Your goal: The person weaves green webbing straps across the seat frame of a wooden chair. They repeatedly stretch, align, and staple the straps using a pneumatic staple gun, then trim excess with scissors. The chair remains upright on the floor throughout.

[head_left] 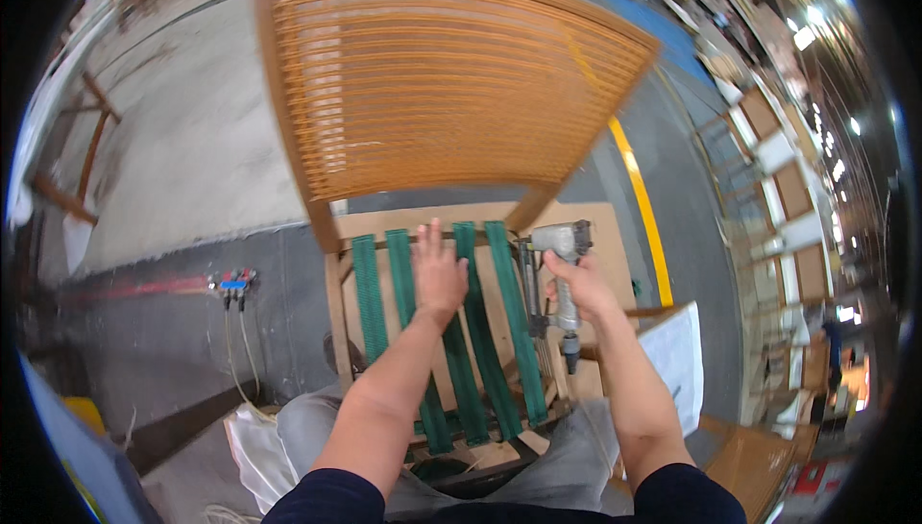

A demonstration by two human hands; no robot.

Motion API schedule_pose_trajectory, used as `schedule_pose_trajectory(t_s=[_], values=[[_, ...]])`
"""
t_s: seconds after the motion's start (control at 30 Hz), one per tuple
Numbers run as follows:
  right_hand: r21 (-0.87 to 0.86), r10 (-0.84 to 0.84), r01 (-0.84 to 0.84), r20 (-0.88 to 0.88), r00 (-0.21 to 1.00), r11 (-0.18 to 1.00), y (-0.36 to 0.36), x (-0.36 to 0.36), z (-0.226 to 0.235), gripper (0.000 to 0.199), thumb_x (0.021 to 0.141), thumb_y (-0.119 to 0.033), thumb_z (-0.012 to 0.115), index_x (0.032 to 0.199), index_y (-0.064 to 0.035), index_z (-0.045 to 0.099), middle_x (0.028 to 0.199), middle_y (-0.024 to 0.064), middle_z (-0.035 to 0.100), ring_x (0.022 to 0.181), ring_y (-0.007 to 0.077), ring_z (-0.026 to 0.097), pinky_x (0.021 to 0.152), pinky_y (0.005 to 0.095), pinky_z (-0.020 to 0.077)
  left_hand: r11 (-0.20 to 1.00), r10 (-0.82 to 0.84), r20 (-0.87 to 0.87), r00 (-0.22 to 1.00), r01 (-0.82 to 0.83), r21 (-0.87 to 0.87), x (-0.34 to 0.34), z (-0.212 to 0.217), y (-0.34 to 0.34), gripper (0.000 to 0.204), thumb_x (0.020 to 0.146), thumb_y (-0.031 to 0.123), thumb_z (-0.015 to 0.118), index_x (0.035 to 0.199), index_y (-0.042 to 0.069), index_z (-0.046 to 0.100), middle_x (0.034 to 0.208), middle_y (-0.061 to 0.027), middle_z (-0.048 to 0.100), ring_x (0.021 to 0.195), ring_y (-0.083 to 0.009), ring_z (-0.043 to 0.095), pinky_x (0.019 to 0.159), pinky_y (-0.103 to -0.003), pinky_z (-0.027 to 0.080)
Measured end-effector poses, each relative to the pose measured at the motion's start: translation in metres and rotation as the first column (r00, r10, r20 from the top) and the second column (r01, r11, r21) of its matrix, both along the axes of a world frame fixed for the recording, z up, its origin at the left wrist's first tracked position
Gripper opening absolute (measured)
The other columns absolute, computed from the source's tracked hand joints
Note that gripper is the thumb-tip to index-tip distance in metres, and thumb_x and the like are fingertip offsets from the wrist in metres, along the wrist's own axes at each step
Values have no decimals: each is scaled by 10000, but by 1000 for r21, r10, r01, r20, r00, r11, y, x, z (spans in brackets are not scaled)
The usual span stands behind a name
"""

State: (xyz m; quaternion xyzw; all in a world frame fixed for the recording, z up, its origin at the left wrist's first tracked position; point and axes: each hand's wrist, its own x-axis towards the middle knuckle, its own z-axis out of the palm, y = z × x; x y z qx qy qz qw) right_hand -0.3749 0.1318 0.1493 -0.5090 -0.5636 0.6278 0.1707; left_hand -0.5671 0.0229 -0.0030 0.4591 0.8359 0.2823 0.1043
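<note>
Four green webbing straps (461, 332) run front to back across the open seat of a wooden chair frame (338, 313), which rests against the person's lap over a grey concrete floor (182, 149). A yellow line (642, 207) curves across that floor on the right, and stacked wooden frames (778, 178) stand along the far right edge under bright ceiling lights. Pneumatic fittings with blue and red parts (232, 284) lie on the floor to the left, hoses trailing from them. The chair's back (432, 82) is a wide panel of thin horizontal slats in orange-brown wood, tilted away. The left hand (439, 274) lies flat, fingers spread, pressing on the middle straps near the seat's rear rail. The right hand (578, 284) is closed around the handle of a grey pneumatic staple gun (557, 274), its nose close beside the rightmost strap.
</note>
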Motion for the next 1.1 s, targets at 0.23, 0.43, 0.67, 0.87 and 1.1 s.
schedule_pose_trajectory(t_s=[0.23, 0.43, 0.67, 0.87, 1.1], values=[[62, -385, 381, 162, 908, 923, 7, 249, 61, 374, 965, -316, 811, 1184, -43, 679, 966, 48, 668, 647, 156, 620, 525, 339, 517, 991, -53, -241, 969, 22, -130, 17, 17, 8, 324, 1010, 260, 633, 1117, -35, 714, 1712, -224, 314, 1613, -417, 217, 1313, -570, 179], [-201, -634, 635, 77, 769, 746, -3, 391, -7, 374, 980, -417, 776, 1113, -82, 676, 903, 42, 661, 634, 178, 620, 564, 355, 545, 948, 316, 377, 871, -278, -152, 29, 42, 51, 264, 1019, 197, 613, 1104, -47, 663, 1398, -218, 615, 1225, -381, 633, 1024, -585, 493], [-450, -636, 536, -99, 765, 715, -15, 429, -90, 404, 1037, -501, 665, 946, -108, 663, 726, 53, 647, 620, 213, 639, 594, 398, 567, 919, 92, 993, -75, -378, -114, 117, 71, -32, 489, 1180, 330, 350, 1191, -65, 636, 1008, -184, 746, 791, -297, 728, 715, -462, 623], [-93, -695, 694, 29, 719, 714, -28, 461, -84, 378, 1027, -430, 705, 1098, -60, 686, 881, 76, 688, 684, 222, 654, 612, 399, 571, 970, 209, 936, -285, -64, -236, 254, 77, -202, 429, 1176, 324, 378, 1347, -34, 542, 1219, -191, 708, 1007, -348, 736, 876, -511, 644], [291, -621, 571, 119, 775, 768, -78, 412, -40, 391, 1023, -360, 711, 1320, -107, 681, 1165, 38, 675, 1093, 200, 629, 807, 406, 545, 938, 323, 854, -408, 22, -345, 251, 39, -251, 378, 1179, 305, 386, 1377, 1, 494, 1322, -205, 703, 1113, -338, 728, 940, -480, 631]])
